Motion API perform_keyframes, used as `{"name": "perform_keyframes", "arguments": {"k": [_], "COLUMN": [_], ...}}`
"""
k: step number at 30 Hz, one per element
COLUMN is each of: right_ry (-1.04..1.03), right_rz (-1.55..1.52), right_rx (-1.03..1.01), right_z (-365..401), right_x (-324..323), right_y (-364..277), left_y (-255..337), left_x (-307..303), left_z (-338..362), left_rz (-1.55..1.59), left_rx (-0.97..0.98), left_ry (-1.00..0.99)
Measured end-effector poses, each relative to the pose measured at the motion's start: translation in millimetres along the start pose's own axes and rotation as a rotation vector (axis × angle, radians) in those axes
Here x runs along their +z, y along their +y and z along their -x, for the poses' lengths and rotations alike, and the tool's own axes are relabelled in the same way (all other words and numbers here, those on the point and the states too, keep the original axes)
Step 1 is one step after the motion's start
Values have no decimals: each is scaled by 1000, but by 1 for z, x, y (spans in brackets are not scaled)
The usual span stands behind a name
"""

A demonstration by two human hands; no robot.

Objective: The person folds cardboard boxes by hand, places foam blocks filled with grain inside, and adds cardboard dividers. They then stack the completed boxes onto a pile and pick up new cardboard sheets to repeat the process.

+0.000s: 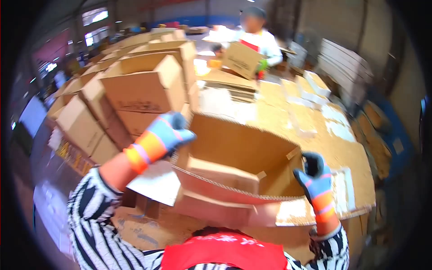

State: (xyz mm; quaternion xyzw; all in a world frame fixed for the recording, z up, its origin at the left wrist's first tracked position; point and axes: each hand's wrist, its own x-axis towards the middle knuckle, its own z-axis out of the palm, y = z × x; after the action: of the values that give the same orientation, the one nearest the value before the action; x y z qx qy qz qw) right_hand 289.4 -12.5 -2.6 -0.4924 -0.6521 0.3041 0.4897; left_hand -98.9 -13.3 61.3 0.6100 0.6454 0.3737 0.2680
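An open-topped cardboard box [243,139] is tilted towards me in front of my body, its inside showing. My left hand [167,132], in a blue and orange glove, is closed at the box's upper left edge. At the opposite side, my right hand [317,176] in a matching glove has its fingers curled over the right edge. Some fingertips of both hands are hidden behind the cardboard. Below the box lies a white sheet [157,182] on the worktable, partly covered.
Stacked open cartons [139,85] rise at the left, close to my left hand. Across the table [270,105], a co-worker [263,42] holds a cardboard box [242,60]. Flat cardboard [229,81] and white-sided blocks [310,85] lie farther back.
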Motion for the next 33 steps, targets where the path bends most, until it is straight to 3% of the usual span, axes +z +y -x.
{"name": "perform_keyframes", "arguments": {"k": [2,3,4,5,6,10,11,13,14,15,16,18,19,20,22,24,26,27,28,29,30,31,32,33], "right_ry": [-68,-137,-322,-821,-826,-519,-381,-183,-122,-82,16,32,-155,-136,-188,-623,-601,-636,-549,-338,-130,-105,-10,22], "right_rz": [300,251,306,285,388,395,243,475,592,734,933,1076,873,857,816,421,442,126,-390,-373,-354,-120,-445,-541], "right_rx": [-146,-225,-453,-422,-643,-220,-109,-440,-564,-666,-895,-882,-613,-603,-847,-359,-496,-295,185,145,101,-236,361,593], "right_z": [8,12,10,0,12,5,2,-3,-4,-7,-12,-18,-21,-20,-6,10,16,11,17,11,-1,-3,-7,-5], "right_x": [12,19,21,23,35,38,47,64,72,71,71,77,77,75,58,39,35,33,32,31,30,29,35,43], "right_y": [-13,-23,-32,-30,-33,-25,-5,13,10,-2,-14,-21,-21,-22,-39,-30,-23,-21,3,21,42,91,101,105], "left_y": [-50,-42,-16,-30,-44,-62,-88,-77,-50,-48,-54,-50,-50,-50,-46,-45,-38,-38,-43,-47,-51,-56,-58,-51], "left_x": [22,28,20,28,32,3,14,34,46,64,78,87,85,84,80,77,81,81,79,74,66,57,52,53], "left_z": [4,12,17,15,18,30,26,44,53,54,47,38,40,42,45,40,32,23,13,4,1,2,5,10], "left_rz": [-110,-4,-167,-82,-90,770,772,263,6,-221,-499,-696,-745,-750,-761,-571,-514,-539,-558,-573,-576,-582,-580,-606], "left_rx": [54,-48,-64,103,278,-183,33,203,19,145,264,396,426,392,326,386,390,187,-18,-219,-251,-282,-320,-311], "left_ry": [-17,-83,-270,-470,-611,-692,-753,-347,-157,165,287,624,594,545,451,434,530,361,179,11,35,58,80,111]}}
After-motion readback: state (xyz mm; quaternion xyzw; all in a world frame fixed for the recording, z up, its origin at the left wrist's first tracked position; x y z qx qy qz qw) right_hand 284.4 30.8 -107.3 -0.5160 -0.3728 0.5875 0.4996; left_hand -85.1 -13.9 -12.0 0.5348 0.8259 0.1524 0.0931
